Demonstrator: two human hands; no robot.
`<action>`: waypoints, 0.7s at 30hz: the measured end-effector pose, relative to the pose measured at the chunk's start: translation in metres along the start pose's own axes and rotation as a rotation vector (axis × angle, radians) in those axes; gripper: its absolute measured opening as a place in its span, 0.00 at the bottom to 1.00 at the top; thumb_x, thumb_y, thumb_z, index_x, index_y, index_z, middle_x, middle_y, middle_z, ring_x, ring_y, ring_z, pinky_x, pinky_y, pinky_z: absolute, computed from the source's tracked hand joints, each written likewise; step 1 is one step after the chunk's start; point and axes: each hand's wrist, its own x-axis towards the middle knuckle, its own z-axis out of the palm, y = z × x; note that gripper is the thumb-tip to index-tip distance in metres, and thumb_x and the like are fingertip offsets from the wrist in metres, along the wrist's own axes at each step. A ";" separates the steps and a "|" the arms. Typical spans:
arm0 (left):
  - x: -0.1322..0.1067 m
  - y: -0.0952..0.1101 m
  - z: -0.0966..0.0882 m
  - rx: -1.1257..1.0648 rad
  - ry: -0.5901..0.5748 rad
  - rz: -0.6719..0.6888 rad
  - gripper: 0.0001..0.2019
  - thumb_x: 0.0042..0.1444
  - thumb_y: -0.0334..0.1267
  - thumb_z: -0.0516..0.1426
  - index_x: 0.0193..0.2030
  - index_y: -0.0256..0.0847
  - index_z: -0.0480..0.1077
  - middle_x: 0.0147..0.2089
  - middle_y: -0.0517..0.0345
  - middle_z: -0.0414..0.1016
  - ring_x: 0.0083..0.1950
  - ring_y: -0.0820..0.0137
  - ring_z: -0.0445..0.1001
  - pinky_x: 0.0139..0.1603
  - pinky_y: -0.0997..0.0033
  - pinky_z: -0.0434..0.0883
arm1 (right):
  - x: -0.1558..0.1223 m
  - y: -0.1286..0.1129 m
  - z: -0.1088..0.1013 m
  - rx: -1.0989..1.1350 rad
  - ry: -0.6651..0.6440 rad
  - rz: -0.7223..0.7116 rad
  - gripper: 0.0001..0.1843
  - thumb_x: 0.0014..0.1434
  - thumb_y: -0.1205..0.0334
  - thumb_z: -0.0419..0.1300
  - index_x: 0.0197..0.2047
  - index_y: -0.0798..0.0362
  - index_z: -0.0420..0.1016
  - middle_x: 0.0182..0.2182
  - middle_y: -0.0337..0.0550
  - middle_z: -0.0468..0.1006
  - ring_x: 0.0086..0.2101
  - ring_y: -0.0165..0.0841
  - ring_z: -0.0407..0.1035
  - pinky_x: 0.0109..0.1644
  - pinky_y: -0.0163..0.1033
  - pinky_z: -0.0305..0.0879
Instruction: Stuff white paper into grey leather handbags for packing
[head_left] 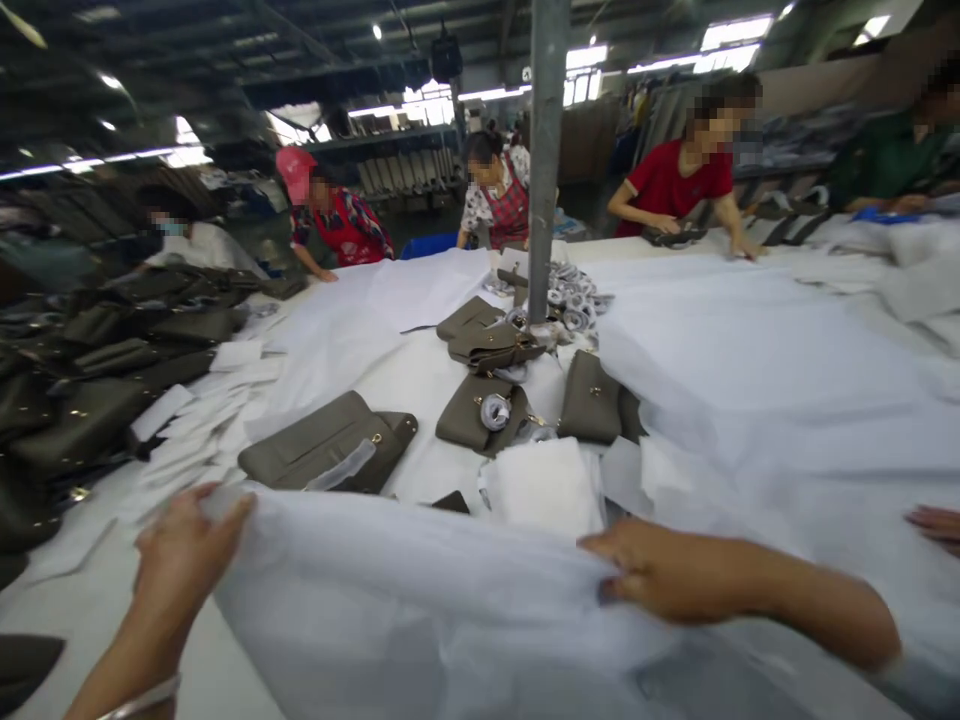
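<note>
A large sheet of thin white tissue paper stretches between my two hands, its far edge lifted off the table. My left hand pinches the left corner between thumb and fingers. Further along the same edge, my right hand grips the paper, slightly blurred. Just beyond the sheet lies an olive-green handbag with a clear plastic strip on it. A second olive bag carries a wrapped ring-shaped roll. Beside it are another bag and a white padded stack.
A grey metal post rises from the table's middle, with wrapped rolls around its foot. Dark bags are heaped at left. More white sheets lie at right. Several co-workers stand across the table; another person's hand shows at the right edge.
</note>
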 end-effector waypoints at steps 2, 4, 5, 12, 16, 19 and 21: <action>-0.007 0.039 0.000 0.101 -0.009 0.094 0.40 0.51 0.59 0.56 0.60 0.24 0.59 0.60 0.31 0.65 0.61 0.38 0.63 0.55 0.34 0.64 | 0.005 -0.008 -0.005 -0.190 0.042 0.073 0.14 0.54 0.73 0.54 0.42 0.52 0.74 0.34 0.48 0.79 0.36 0.40 0.73 0.39 0.41 0.66; -0.033 0.089 -0.005 -0.050 -0.044 0.434 0.45 0.53 0.57 0.56 0.68 0.30 0.44 0.69 0.35 0.49 0.69 0.44 0.50 0.66 0.40 0.53 | 0.014 -0.021 -0.002 -0.387 0.096 0.066 0.17 0.51 0.75 0.52 0.43 0.56 0.72 0.32 0.52 0.78 0.34 0.43 0.73 0.35 0.42 0.64; -0.052 0.115 -0.007 -0.153 -0.171 0.615 0.48 0.49 0.58 0.59 0.70 0.38 0.42 0.70 0.40 0.50 0.69 0.46 0.50 0.67 0.43 0.54 | 0.019 -0.028 0.003 -0.434 0.106 0.017 0.17 0.50 0.75 0.53 0.43 0.56 0.72 0.31 0.53 0.78 0.33 0.43 0.73 0.34 0.42 0.64; -0.163 0.187 0.032 -0.389 -0.687 0.956 0.55 0.45 0.34 0.61 0.70 0.41 0.23 0.58 0.40 0.68 0.55 0.51 0.70 0.55 0.47 0.67 | 0.031 -0.071 0.041 -0.197 0.188 -0.013 0.13 0.55 0.64 0.56 0.41 0.59 0.76 0.36 0.55 0.80 0.36 0.44 0.74 0.36 0.40 0.64; -0.179 0.159 0.063 -0.295 -0.875 0.909 0.41 0.41 0.23 0.51 0.67 0.39 0.50 0.43 0.47 0.78 0.40 0.57 0.75 0.43 0.57 0.71 | 0.009 -0.059 0.060 0.167 0.084 -0.026 0.23 0.56 0.55 0.61 0.54 0.51 0.71 0.45 0.48 0.78 0.44 0.42 0.73 0.44 0.40 0.65; -0.174 0.131 0.057 -0.390 -1.063 0.921 0.23 0.44 0.27 0.53 0.48 0.48 0.71 0.42 0.54 0.78 0.41 0.61 0.76 0.45 0.65 0.71 | -0.013 -0.046 0.089 0.190 -0.020 0.002 0.24 0.55 0.52 0.62 0.54 0.52 0.71 0.47 0.51 0.77 0.45 0.45 0.72 0.45 0.43 0.66; -0.165 0.114 0.039 -0.535 -1.209 0.841 0.10 0.51 0.34 0.54 0.39 0.48 0.74 0.37 0.56 0.77 0.38 0.64 0.75 0.42 0.70 0.71 | -0.021 -0.043 0.109 0.179 -0.060 0.020 0.18 0.58 0.53 0.59 0.49 0.53 0.74 0.44 0.51 0.78 0.44 0.45 0.73 0.45 0.44 0.66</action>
